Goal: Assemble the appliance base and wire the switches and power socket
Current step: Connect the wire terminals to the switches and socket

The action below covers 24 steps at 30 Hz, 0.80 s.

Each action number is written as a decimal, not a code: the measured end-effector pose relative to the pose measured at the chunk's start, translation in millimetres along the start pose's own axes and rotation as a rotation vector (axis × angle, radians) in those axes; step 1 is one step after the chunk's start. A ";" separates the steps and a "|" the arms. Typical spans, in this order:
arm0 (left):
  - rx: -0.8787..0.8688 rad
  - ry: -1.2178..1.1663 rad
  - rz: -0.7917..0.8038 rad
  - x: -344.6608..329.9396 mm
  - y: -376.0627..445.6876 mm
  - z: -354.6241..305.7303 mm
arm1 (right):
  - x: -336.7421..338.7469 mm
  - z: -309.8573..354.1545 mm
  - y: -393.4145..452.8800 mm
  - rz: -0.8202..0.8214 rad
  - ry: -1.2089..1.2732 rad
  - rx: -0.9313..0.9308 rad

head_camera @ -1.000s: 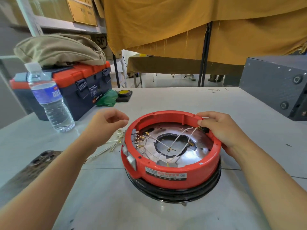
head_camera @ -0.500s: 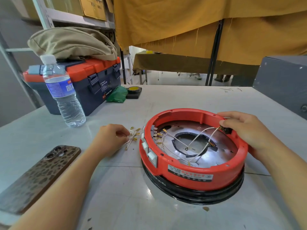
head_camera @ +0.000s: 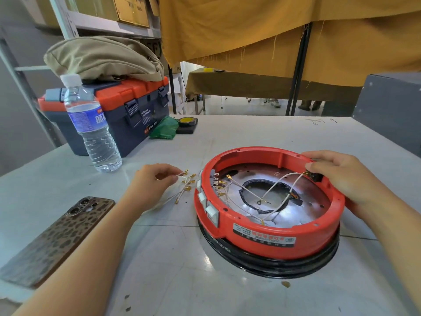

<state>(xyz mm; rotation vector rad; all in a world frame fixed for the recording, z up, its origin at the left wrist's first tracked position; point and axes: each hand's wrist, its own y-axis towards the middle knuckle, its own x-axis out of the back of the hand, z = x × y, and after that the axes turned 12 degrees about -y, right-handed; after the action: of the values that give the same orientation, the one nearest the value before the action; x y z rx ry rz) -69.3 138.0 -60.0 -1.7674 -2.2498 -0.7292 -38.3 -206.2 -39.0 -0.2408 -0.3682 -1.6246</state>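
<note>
A round red appliance base (head_camera: pixel 268 240) with a black ring underneath lies open side up on the white table (head_camera: pixel 170 270). White switches (head_camera: pixel 210 210) sit in its left wall, and white wires with gold terminals run over the metal plate inside. My right hand (head_camera: pixel 341 179) grips the far right rim at the black power socket (head_camera: pixel 315 176). A loose bundle of white wires (head_camera: pixel 186 185) with gold terminals lies on the table left of the base. My left hand (head_camera: pixel 152 181) pinches one of these wires at its end.
A water bottle (head_camera: pixel 91 128) stands at the left, in front of a blue and orange toolbox (head_camera: pixel 134 110) with a khaki bag on top. A phone (head_camera: pixel 57 238) lies at the near left. Green plastic and a tape roll (head_camera: pixel 186 124) lie behind. A grey box (head_camera: pixel 391 110) stands at the right.
My left hand has gone down from above the table to the loose wires and pinched one. The view has swung left; my right hand has stayed on the rim.
</note>
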 end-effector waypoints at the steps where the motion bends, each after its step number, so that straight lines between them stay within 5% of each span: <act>1: 0.012 -0.049 -0.002 -0.1 -0.7 -1.0 | 0.0 0.2 -0.1 0.000 -0.001 0.000; 18: 0.023 -0.598 0.171 -1.6 -7.9 -17.7 | 0.1 1.9 -2.1 -0.005 -0.019 -0.004; 24: 0.064 -0.630 0.208 -5.3 -10.4 -20.9 | 1.1 1.4 -1.6 -0.001 -0.014 0.005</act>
<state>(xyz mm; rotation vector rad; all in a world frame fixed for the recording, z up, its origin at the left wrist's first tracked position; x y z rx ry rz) -80.9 121.6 -47.0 -2.3993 -2.3304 -0.0495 -40.0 -206.6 -37.4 -0.2485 -0.3828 -1.6237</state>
